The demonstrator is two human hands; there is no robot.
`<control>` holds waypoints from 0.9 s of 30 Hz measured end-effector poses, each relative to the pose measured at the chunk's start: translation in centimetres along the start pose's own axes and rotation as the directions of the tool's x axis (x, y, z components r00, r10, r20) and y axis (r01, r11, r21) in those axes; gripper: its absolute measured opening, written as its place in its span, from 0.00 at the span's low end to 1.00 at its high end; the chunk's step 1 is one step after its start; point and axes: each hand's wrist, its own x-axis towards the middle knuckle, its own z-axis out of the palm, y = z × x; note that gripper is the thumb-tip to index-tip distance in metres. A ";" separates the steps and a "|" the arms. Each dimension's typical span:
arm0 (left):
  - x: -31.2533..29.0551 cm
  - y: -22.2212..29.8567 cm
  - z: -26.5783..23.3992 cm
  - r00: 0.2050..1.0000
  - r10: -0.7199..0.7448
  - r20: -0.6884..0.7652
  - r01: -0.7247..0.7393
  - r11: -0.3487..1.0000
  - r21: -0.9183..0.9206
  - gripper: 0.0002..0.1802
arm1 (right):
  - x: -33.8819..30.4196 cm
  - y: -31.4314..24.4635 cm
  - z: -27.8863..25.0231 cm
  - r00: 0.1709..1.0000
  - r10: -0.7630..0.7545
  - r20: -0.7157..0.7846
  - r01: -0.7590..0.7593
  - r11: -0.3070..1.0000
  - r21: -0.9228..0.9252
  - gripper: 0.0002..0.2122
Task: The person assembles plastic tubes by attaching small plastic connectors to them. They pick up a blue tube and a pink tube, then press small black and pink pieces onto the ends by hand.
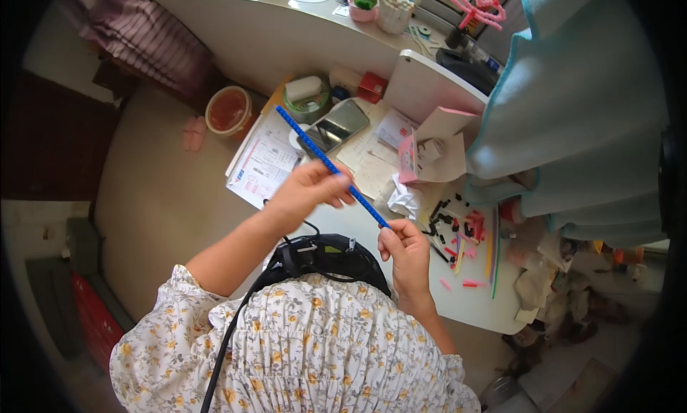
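Note:
A long, thin blue stick (368, 210) with a ridged, dotted surface slants across in front of me above the table edge. Its far end points up to the left, over a dark phone (336, 127). My right hand (406, 252) pinches the near end between thumb and fingers. Around the middle of the stick, the fingers of my left hand (306, 191) are closed, with the thumb on top; this hand is slightly blurred. To the right of my right hand, several small black, red and pink pieces (458, 234) lie scattered on the white table (472, 305).
Long thin coloured strips (494, 252) lie near the table's right edge. An open pink-and-white box (440, 155) and a crumpled white tissue (404, 198) stand beyond my hands. Papers (261, 162) cover the left side. A blue curtain (572, 127) hangs at right; a bucket (230, 111) stands on the floor.

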 end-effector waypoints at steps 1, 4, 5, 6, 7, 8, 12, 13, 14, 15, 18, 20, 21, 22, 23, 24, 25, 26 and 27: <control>0.1 0.4 -0.5 0.996 0.018 -0.092 -0.020 1.000 -0.018 0.11 | 0.0 0.0 -0.1 1.000 -0.010 -0.005 0.010 1.000 0.005 0.05; 0.8 0.9 -2.9 0.969 0.106 -0.221 -0.127 0.989 -0.081 0.11 | -0.3 0.3 -0.7 1.000 -0.024 -0.016 0.025 0.999 0.026 0.04; 1.1 1.3 -3.4 0.955 0.136 -0.262 -0.162 0.984 -0.079 0.10 | -0.3 0.3 -0.9 0.999 -0.029 -0.015 0.030 0.999 0.036 0.04; 1.3 1.6 -4.0 0.952 0.156 -0.263 -0.195 0.973 -0.126 0.09 | -0.5 0.4 -1.0 0.999 -0.032 -0.014 0.032 0.999 0.034 0.04; 1.4 1.7 -4.4 0.948 0.177 -0.266 -0.227 0.958 -0.173 0.09 | -0.5 0.5 -1.2 0.999 -0.035 -0.013 0.035 0.999 0.031 0.04; 1.4 2.0 -4.5 0.947 0.176 -0.267 -0.229 0.956 -0.182 0.08 | -0.6 0.5 -1.3 0.999 -0.038 -0.013 0.038 0.999 0.029 0.04; 1.3 1.5 -3.9 0.958 0.135 -0.252 -0.192 0.957 -0.216 0.07 | -0.6 0.7 -1.5 0.999 -0.032 -0.012 0.032 0.998 0.055 0.04; 1.2 1.1 -3.6 0.962 0.121 -0.246 -0.176 0.960 -0.217 0.07 | -0.6 0.6 -1.4 0.999 -0.030 -0.026 0.032 0.998 0.060 0.04; 1.0 0.7 -3.1 0.969 0.102 -0.224 -0.144 0.973 -0.180 0.08 | -0.5 0.6 -1.3 0.999 -0.029 -0.040 0.031 0.997 0.066 0.04; 0.6 0.7 -2.4 0.980 0.068 -0.188 -0.094 0.986 -0.134 0.09 | -0.5 0.5 -1.1 0.998 -0.027 -0.050 0.031 0.997 0.074 0.04; 0.0 0.2 -0.9 0.992 0.032 -0.125 -0.045 0.994 -0.102 0.09 | -0.6 0.1 -0.9 0.998 -0.038 -0.045 0.040 0.998 0.042 0.05; 0.0 0.0 -1.0 0.990 0.038 -0.134 -0.049 0.996 -0.081 0.09 | -0.7 -0.1 -0.7 0.998 -0.047 -0.049 0.048 0.998 0.039 0.05; 0.0 -0.1 -1.1 0.990 0.041 -0.139 -0.050 0.996 -0.068 0.09 | -0.7 -0.1 -0.7 0.998 -0.048 -0.048 0.049 0.998 0.027 0.05; 0.0 -0.2 -1.1 0.991 0.036 -0.133 -0.046 0.996 -0.073 0.09 | -0.7 -0.1 -0.7 0.998 -0.048 -0.047 0.049 0.999 0.015 0.05; -0.1 -0.3 -1.1 0.991 0.032 -0.127 -0.042 0.996 -0.078 0.08 | -0.8 0.0 -0.8 0.998 -0.049 -0.045 0.049 0.999 0.003 0.05; -0.1 -0.4 -1.1 0.992 0.029 -0.120 -0.039 0.996 -0.084 0.08 | -0.8 0.1 -0.9 0.996 -0.074 -0.044 0.074 0.997 -0.005 0.05; -0.2 -0.4 -1.0 0.993 0.031 -0.115 -0.040 0.996 -0.078 0.09 | -0.8 0.4 -1.0 0.994 -0.098 -0.042 0.098 0.995 -0.013 0.06; -0.3 -0.5 -1.0 0.993 0.033 -0.111 -0.041 0.997 -0.071 0.09 | -0.8 0.5 -1.1 0.992 -0.123 -0.040 0.122 0.992 -0.022 0.06; -0.4 -0.5 -1.0 0.994 0.036 -0.107 -0.043 0.997 -0.066 0.10 | -0.9 0.5 -1.1 0.990 -0.132 -0.046 0.131 0.991 -0.038 0.05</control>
